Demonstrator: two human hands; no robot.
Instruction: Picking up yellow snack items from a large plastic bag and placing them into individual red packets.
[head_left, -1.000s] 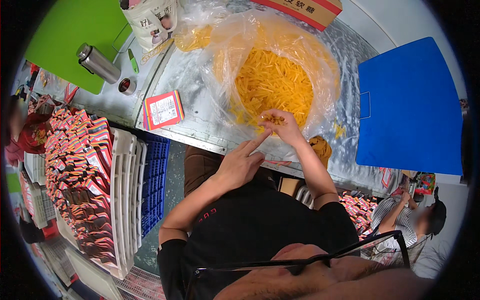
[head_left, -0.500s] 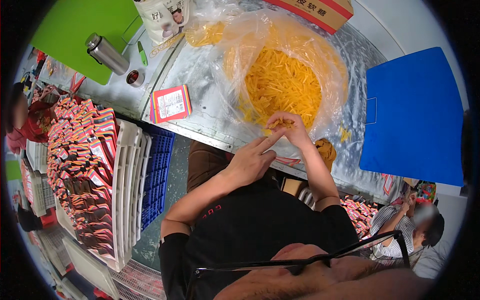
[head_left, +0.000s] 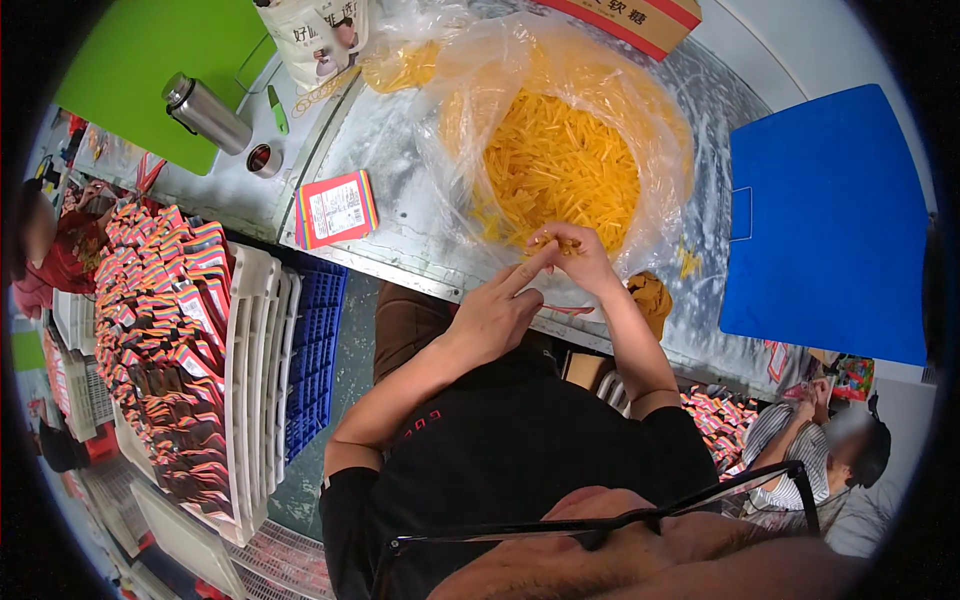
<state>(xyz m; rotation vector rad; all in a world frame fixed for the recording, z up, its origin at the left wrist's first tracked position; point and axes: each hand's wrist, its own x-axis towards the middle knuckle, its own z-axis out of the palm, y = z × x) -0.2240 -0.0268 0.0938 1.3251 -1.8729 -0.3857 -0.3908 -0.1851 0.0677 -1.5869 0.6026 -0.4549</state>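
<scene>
My right hand [head_left: 580, 258] is at the near rim of a large clear plastic bag [head_left: 665, 150], its fingers curled around a few yellow strips [head_left: 567, 246]. Loose strips of the same kind [head_left: 560, 160] fill the bag. My left hand [head_left: 497, 312] comes in from the left; an outstretched finger touches the strips in my right hand, while its other fingers are bent. A thin red edge, perhaps of a packet [head_left: 570, 310], shows beside those bent fingers. Whether they hold it is not plain. A stack of red, stripe-edged packets [head_left: 338, 210] lies on the metal table [head_left: 410, 240].
White crates [head_left: 250, 390] stacked at my left hold many filled packets [head_left: 165, 340]. A steel flask [head_left: 205, 115], a cup [head_left: 264, 160] and a green-handled knife [head_left: 277, 110] stand or lie back left. A blue board [head_left: 825, 225] is at the right. Two people sit nearby.
My left hand has shifted slightly up and its finger reaches further over the strips in my right hand. The red edge beside it looks narrower. The whole view has shifted a little.
</scene>
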